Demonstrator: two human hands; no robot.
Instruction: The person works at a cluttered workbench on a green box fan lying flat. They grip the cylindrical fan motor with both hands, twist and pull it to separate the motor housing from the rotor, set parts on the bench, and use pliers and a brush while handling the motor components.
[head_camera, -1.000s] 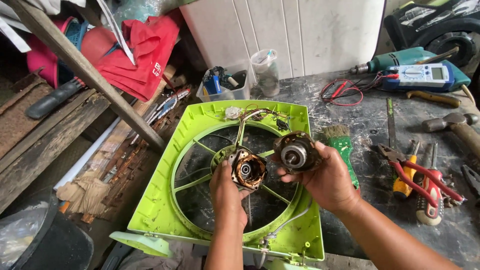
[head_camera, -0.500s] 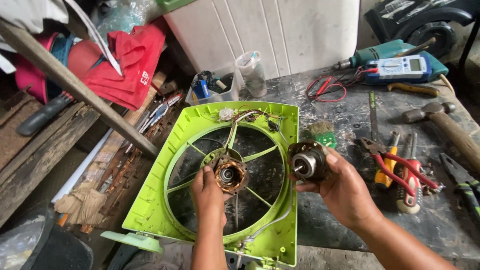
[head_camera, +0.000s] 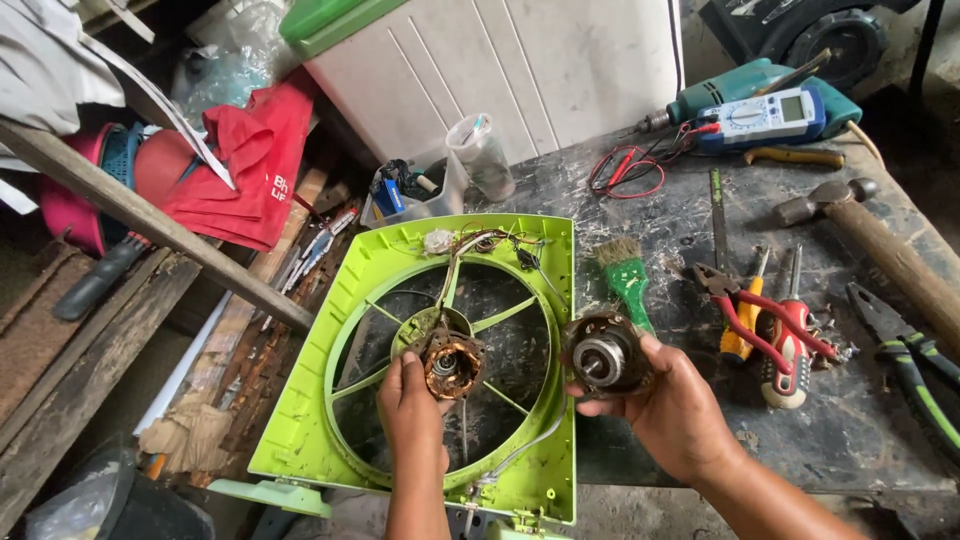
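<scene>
A lime green square fan frame (head_camera: 315, 400) lies flat on the bench with a round spoked opening. At its hub sits a rusty motor stator with copper windings (head_camera: 452, 365), and my left hand (head_camera: 412, 405) grips it from below. Thin wires run from the hub up to the frame's top edge. My right hand (head_camera: 672, 410) holds a separate round dark motor part with a shiny centre bearing (head_camera: 603, 355), lifted just off the frame's right edge.
A green-handled brush (head_camera: 626, 276) lies beside the frame. Red pliers (head_camera: 770, 315), screwdrivers, green-handled pliers (head_camera: 915, 375) and a hammer (head_camera: 880, 250) are at the right. A multimeter (head_camera: 765, 118), drill, red leads and plastic cup (head_camera: 482, 155) stand at the back. Wooden planks lie left.
My right hand has drawn the round motor part away to the right, off the stator. My left hand stays on the stator at the hub. The view has shifted slightly.
</scene>
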